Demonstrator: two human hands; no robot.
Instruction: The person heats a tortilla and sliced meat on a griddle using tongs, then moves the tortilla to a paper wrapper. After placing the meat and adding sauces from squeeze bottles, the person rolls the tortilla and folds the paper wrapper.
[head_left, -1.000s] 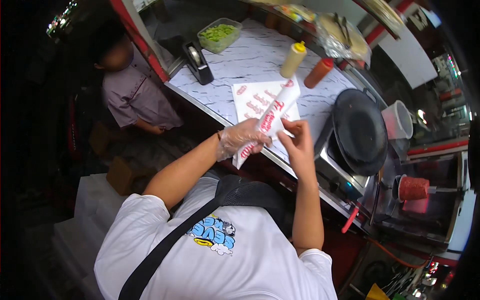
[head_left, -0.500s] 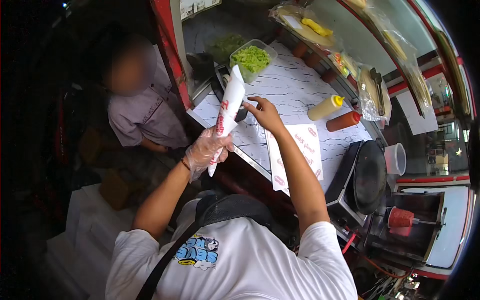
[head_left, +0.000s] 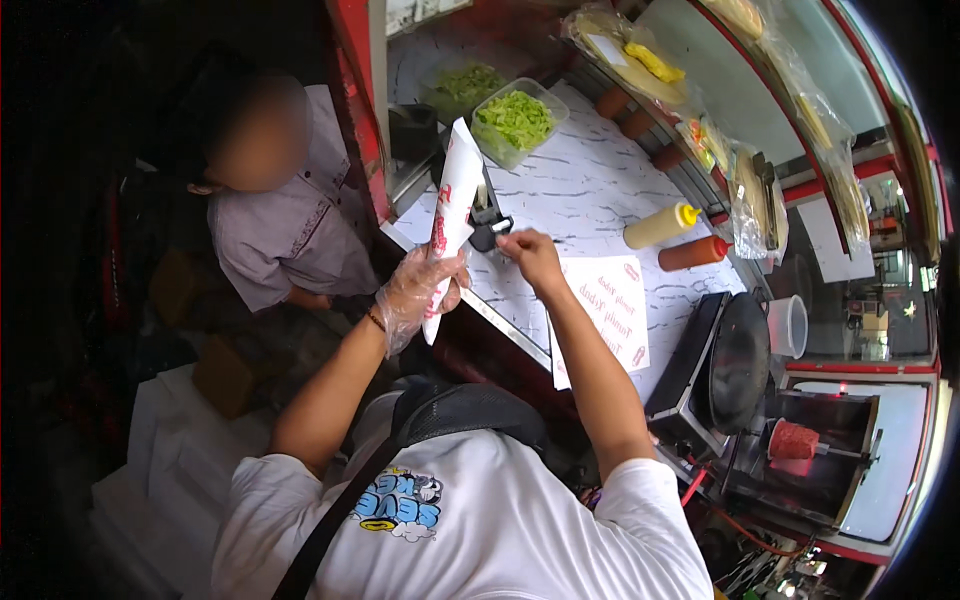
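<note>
My left hand (head_left: 420, 290), in a clear plastic glove, is closed round the lower part of a paper-wrapped roll (head_left: 455, 190), a long white cone with red print held nearly upright. My bare right hand (head_left: 533, 260) has its fingertips pinched together at the near end of a black tape dispenser (head_left: 487, 225) on the counter. A small whitish bit shows there. Whatever the pinch holds is too small to make out. The roll hides part of the dispenser. Printed wrapping paper (head_left: 605, 310) lies under my right forearm.
Beyond the dispenser is a clear tub of shredded lettuce (head_left: 518, 122). A cream sauce bottle (head_left: 655, 227) and a red sauce bottle (head_left: 692, 253) lie to the right, near a black pan (head_left: 740, 360) on a stove. Meat (head_left: 793, 440) sits in a grill. Someone (head_left: 285, 200) stands left.
My right hand has drawn back toward me from the dispenser, and its spread fingers have closed to a pinch. The left hand still holds the roll, now slightly more upright.
</note>
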